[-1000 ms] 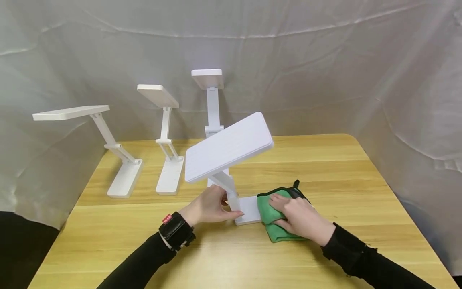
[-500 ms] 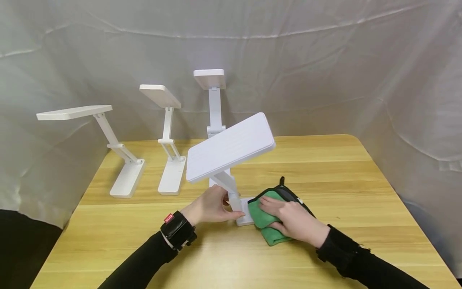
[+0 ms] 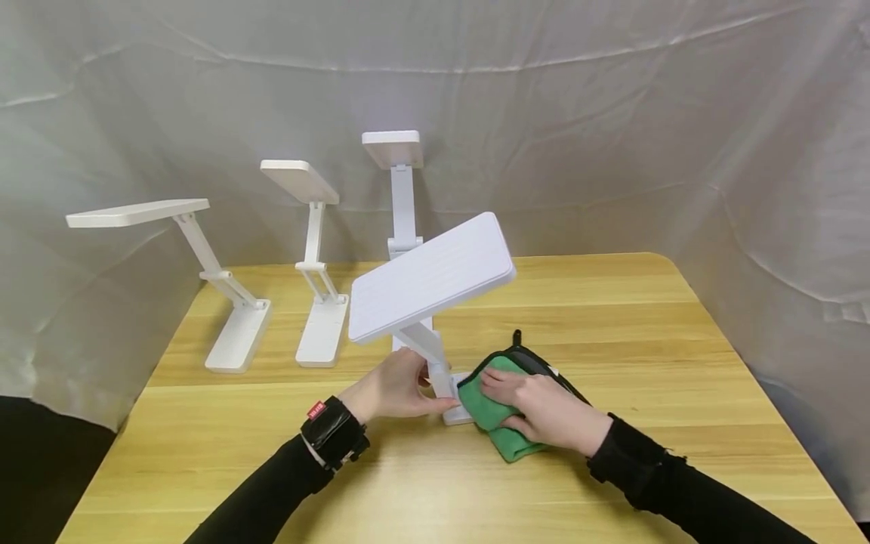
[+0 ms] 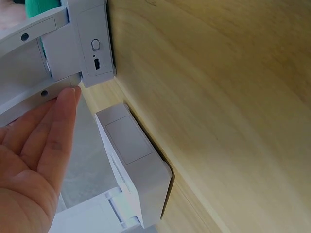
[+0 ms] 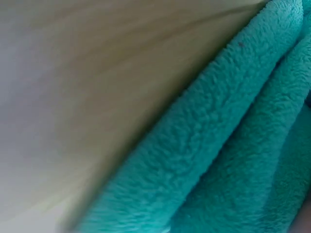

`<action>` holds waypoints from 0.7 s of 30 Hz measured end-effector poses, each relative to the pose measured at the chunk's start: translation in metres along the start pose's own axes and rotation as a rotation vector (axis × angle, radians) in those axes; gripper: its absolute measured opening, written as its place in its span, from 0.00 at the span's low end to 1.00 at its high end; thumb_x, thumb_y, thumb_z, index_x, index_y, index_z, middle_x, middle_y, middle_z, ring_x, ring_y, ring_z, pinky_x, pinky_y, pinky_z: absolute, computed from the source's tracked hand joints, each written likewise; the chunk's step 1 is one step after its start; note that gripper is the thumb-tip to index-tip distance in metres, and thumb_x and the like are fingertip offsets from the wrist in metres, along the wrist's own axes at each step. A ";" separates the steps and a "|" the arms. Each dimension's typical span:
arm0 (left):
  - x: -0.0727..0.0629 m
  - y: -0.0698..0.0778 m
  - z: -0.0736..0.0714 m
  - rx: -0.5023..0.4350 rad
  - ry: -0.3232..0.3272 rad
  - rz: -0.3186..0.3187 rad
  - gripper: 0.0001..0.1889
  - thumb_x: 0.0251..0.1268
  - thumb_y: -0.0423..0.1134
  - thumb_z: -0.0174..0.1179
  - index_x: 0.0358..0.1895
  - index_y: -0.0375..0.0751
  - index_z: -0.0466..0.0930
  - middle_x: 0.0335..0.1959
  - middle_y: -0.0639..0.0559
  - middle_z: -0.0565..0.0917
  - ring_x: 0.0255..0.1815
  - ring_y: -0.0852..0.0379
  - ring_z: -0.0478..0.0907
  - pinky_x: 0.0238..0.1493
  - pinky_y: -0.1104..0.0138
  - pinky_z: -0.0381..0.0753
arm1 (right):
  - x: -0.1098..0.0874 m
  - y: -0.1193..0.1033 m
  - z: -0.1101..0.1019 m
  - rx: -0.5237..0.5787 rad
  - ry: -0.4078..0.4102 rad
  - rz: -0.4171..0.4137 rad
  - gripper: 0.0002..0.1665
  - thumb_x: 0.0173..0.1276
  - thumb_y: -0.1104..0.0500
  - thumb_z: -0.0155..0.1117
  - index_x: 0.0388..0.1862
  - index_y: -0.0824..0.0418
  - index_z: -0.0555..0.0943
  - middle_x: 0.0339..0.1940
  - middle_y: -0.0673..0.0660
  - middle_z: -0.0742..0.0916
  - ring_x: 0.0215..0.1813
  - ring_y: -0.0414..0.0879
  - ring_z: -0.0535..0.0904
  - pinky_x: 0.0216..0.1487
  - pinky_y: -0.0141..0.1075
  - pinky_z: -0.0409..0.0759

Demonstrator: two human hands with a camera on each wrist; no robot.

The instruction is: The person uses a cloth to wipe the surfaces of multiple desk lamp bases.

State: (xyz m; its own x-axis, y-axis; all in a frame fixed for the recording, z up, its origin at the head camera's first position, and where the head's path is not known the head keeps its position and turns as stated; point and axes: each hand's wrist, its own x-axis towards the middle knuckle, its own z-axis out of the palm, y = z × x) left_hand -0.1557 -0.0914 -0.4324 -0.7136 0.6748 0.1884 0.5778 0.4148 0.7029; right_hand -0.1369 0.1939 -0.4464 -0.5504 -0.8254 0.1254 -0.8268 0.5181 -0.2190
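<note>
A white folding desk lamp (image 3: 435, 279) stands near the middle of the table, its flat head tilted. My left hand (image 3: 399, 385) grips the lower arm of this lamp, thumb in front and fingers behind. In the left wrist view, fingers touch one side of the lamp's hinged arm (image 4: 34, 99), beside a base end with a button and a port. My right hand (image 3: 547, 408) holds a folded green cloth (image 3: 485, 404) against the lamp base, covering most of it. Plush folds of the cloth (image 5: 194, 141) fill much of the right wrist view.
Three more white desk lamps stand behind: one at the left (image 3: 238, 336), one beside it (image 3: 322, 329) and one at the back (image 3: 402, 204), partly hidden by the held lamp. The wooden table (image 3: 612, 302) is backed by a grey curtain (image 3: 544, 136).
My right hand has slid the cloth leftward along the lamp base, closer to the arm. My left hand keeps its grip, and the lamp stays in place.
</note>
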 end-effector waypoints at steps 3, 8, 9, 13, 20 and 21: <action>0.000 -0.001 0.000 -0.010 -0.003 -0.004 0.27 0.54 0.41 0.76 0.51 0.35 0.72 0.37 0.51 0.81 0.31 0.68 0.79 0.32 0.76 0.83 | -0.007 0.006 -0.004 0.084 0.004 0.004 0.33 0.55 0.71 0.74 0.62 0.59 0.82 0.65 0.58 0.84 0.68 0.51 0.79 0.62 0.48 0.83; -0.001 -0.001 -0.001 0.014 -0.003 -0.021 0.27 0.53 0.42 0.76 0.51 0.36 0.73 0.38 0.51 0.81 0.30 0.68 0.79 0.32 0.77 0.83 | -0.022 0.017 -0.008 0.104 0.019 0.092 0.32 0.57 0.65 0.76 0.63 0.61 0.81 0.66 0.58 0.83 0.68 0.52 0.80 0.61 0.49 0.83; -0.001 -0.001 -0.001 0.014 -0.005 -0.022 0.26 0.54 0.42 0.76 0.50 0.36 0.73 0.37 0.51 0.81 0.30 0.69 0.78 0.32 0.77 0.83 | -0.025 0.018 -0.007 0.088 0.025 0.109 0.33 0.58 0.61 0.77 0.64 0.62 0.80 0.67 0.59 0.83 0.69 0.53 0.79 0.61 0.49 0.83; 0.000 0.001 -0.001 -0.001 -0.014 -0.029 0.26 0.54 0.43 0.76 0.50 0.38 0.72 0.37 0.51 0.80 0.30 0.69 0.78 0.33 0.76 0.83 | -0.032 0.019 -0.005 0.036 0.044 0.141 0.37 0.61 0.52 0.77 0.66 0.66 0.78 0.68 0.62 0.81 0.69 0.55 0.78 0.60 0.49 0.83; 0.000 0.001 -0.001 -0.015 -0.017 -0.036 0.25 0.54 0.42 0.76 0.50 0.38 0.73 0.38 0.51 0.81 0.32 0.68 0.80 0.34 0.77 0.84 | -0.037 0.020 -0.011 0.060 0.043 0.094 0.34 0.49 0.72 0.77 0.58 0.61 0.85 0.63 0.59 0.85 0.65 0.53 0.82 0.59 0.52 0.84; 0.000 0.000 -0.001 -0.018 -0.017 -0.032 0.25 0.54 0.42 0.76 0.50 0.37 0.73 0.38 0.51 0.82 0.32 0.68 0.80 0.34 0.77 0.84 | -0.035 0.019 -0.011 0.061 0.039 0.079 0.34 0.49 0.72 0.77 0.58 0.61 0.84 0.63 0.59 0.85 0.65 0.53 0.82 0.60 0.51 0.83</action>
State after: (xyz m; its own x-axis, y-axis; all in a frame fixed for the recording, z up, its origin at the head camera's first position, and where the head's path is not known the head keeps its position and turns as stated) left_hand -0.1561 -0.0915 -0.4319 -0.7247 0.6718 0.1536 0.5474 0.4258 0.7204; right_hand -0.1343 0.2350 -0.4446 -0.6183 -0.7729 0.1427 -0.7730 0.5652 -0.2883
